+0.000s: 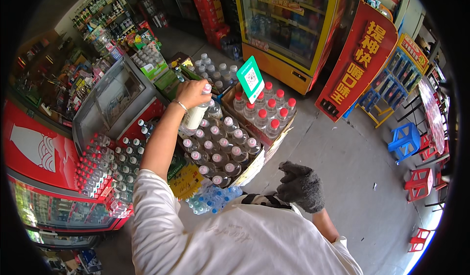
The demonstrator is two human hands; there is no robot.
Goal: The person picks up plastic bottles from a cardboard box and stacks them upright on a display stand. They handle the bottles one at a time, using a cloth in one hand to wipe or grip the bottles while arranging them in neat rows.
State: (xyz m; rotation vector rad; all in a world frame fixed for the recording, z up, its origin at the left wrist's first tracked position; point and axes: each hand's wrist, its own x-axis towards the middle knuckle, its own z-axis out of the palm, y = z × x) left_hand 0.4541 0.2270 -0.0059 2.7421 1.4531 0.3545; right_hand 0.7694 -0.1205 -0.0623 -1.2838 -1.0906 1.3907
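Observation:
My bare left hand (192, 94), with a bracelet at the wrist, grips a clear plastic bottle (195, 116) by its upper part. The bottle has a pale label and a pinkish cap, and it stands tilted over a carton of bottles with pink-and-white caps (216, 157). My right hand (302, 187) wears a dark grey knit glove and hangs over the floor near my waist. Its fingers look partly curled, and whatever is inside them is hidden. Beside the pink-capped bottles is a cardboard box (229, 108) of red-capped clear bottles (261, 117).
A green card with a printed code (251, 77) rises over the red-capped bottles. Blue-tinted bottles (216, 198) lie low before me. A chest freezer (121, 87) and stacked bottles (95, 164) flank the left. A yellow-framed cooler (282, 21), red sign (358, 62) and stools (404, 141) are farther off.

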